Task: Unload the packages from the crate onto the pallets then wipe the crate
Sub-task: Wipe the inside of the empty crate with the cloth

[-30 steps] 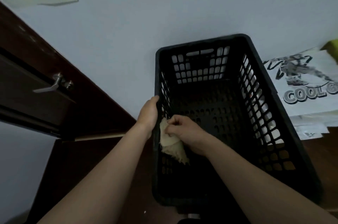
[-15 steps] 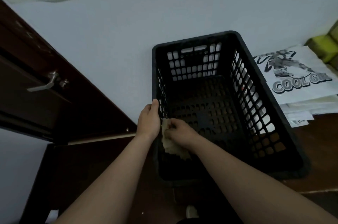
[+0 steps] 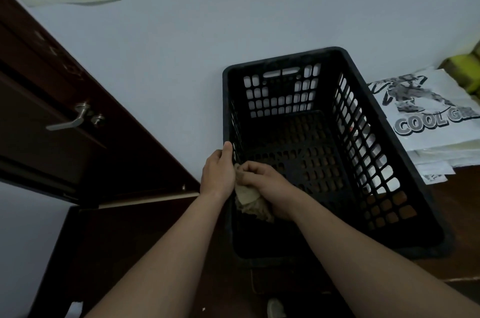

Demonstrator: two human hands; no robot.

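My left hand (image 3: 217,174) grips the crate's (image 3: 285,55) left rim, I judge to stop it sliding while I scrub. Just inside that wall, my right hand (image 3: 262,182) is curled tight round a bunched tan cloth (image 3: 249,200), pressing it against the lattice. The crate holds nothing else. The printed packages (image 3: 426,120) lie stacked just right of it, so unloading looks done.
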